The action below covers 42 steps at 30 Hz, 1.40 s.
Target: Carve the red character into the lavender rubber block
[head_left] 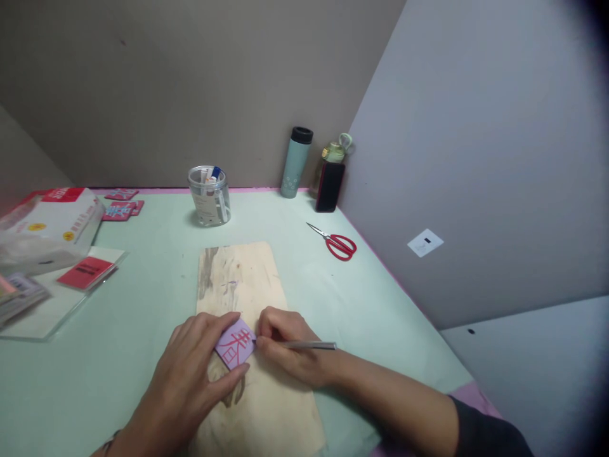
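Note:
My left hand [190,368] grips a small light-purple square block [236,346] by its edges, thumb below and fingers above. A red Chinese character is drawn on the block's top face. In my right hand [285,343] is a slim silver pen-shaped knife [311,346], pinched near its front end. Its dark tip meets the block's right corner; the fingers partly hide it, so I cannot tell the blade's shape. Beneath both hands lies a pale wooden board [252,266] with dark grain and stains.
Red-handled scissors [340,246] lie to the right. Behind stand a clear jar [209,206] of pens, a teal tumbler [294,165], a green-lidded bottle [334,151] and a phone [330,187]. At left are a white bag [61,222], a red packet [86,273] and pink carved blocks [118,211].

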Each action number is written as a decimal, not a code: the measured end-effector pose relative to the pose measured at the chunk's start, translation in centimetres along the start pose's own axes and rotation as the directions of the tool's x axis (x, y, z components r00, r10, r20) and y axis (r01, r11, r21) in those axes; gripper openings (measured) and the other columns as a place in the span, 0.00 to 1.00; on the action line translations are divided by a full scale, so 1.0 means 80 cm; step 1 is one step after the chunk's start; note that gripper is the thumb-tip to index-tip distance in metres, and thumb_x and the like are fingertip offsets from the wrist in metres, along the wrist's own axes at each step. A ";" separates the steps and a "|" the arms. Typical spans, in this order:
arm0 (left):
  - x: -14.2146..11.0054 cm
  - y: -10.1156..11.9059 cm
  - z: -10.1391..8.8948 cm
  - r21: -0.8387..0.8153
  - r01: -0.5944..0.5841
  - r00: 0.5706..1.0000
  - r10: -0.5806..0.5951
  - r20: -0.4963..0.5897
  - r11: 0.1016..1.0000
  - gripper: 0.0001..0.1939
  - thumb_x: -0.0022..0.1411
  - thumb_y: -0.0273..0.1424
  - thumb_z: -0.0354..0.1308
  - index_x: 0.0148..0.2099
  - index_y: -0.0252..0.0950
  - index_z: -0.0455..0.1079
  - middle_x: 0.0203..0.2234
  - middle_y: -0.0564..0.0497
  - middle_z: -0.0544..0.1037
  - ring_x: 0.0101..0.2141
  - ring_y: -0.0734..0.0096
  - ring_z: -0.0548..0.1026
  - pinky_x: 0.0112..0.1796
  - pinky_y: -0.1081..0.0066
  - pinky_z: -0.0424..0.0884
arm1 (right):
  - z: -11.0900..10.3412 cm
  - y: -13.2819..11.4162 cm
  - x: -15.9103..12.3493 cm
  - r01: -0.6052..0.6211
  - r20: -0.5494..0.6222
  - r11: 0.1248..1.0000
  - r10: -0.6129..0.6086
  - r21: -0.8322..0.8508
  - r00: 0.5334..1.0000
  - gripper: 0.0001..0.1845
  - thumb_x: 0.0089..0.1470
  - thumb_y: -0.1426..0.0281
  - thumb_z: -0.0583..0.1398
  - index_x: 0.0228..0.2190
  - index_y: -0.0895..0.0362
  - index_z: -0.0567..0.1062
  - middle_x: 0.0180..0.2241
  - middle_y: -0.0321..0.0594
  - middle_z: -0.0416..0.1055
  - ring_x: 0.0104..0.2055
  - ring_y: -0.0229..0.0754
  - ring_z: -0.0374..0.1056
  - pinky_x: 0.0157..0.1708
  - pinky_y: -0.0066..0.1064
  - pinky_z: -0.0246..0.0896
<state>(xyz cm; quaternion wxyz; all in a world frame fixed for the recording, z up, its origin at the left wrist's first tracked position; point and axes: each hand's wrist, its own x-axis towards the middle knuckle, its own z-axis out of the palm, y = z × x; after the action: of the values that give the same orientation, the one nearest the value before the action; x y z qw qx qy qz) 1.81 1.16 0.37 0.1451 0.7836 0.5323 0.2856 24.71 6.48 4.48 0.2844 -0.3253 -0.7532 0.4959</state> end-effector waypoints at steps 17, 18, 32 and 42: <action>0.002 -0.004 -0.015 -0.151 0.068 0.995 -0.057 0.078 0.986 0.25 0.63 0.44 0.67 0.60 0.51 0.67 0.50 0.51 0.76 0.48 0.55 0.73 0.47 0.61 0.70 | 0.004 0.008 -0.002 0.028 -0.045 1.000 -0.029 -0.009 0.999 0.11 0.59 0.68 0.57 0.27 0.53 0.60 0.26 0.31 0.62 0.27 0.37 0.56 0.29 0.30 0.52; 0.002 -0.003 -0.014 -0.142 0.069 0.996 -0.059 0.073 0.988 0.25 0.63 0.44 0.67 0.60 0.50 0.67 0.49 0.51 0.76 0.48 0.55 0.73 0.46 0.61 0.70 | 0.005 0.009 -0.002 0.040 -0.045 0.999 -0.040 -0.010 0.998 0.11 0.59 0.68 0.57 0.27 0.53 0.60 0.26 0.31 0.62 0.27 0.37 0.56 0.29 0.30 0.52; 0.006 0.004 -0.005 0.028 0.065 0.997 -0.065 0.034 0.998 0.23 0.56 0.49 0.71 0.45 0.44 0.68 0.35 0.53 0.76 0.37 0.56 0.75 0.39 0.59 0.69 | 0.005 0.008 -0.002 0.105 -0.027 0.991 -0.108 -0.085 0.994 0.10 0.59 0.69 0.56 0.28 0.52 0.59 0.26 0.32 0.62 0.26 0.37 0.56 0.27 0.29 0.52; 0.005 0.014 -0.006 0.014 0.048 0.998 -0.048 0.037 0.999 0.24 0.60 0.55 0.66 0.43 0.43 0.64 0.34 0.53 0.73 0.37 0.56 0.72 0.40 0.58 0.65 | 0.013 0.008 -0.002 0.048 -0.122 0.997 -0.056 -0.066 0.991 0.10 0.56 0.72 0.57 0.26 0.53 0.60 0.24 0.30 0.61 0.24 0.35 0.55 0.27 0.29 0.50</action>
<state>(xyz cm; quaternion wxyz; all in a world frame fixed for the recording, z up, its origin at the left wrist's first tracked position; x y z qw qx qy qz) 2.46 1.08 1.47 0.1566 0.7767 0.5499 0.2641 24.12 5.96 3.51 0.3331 -0.3445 -0.7575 0.4434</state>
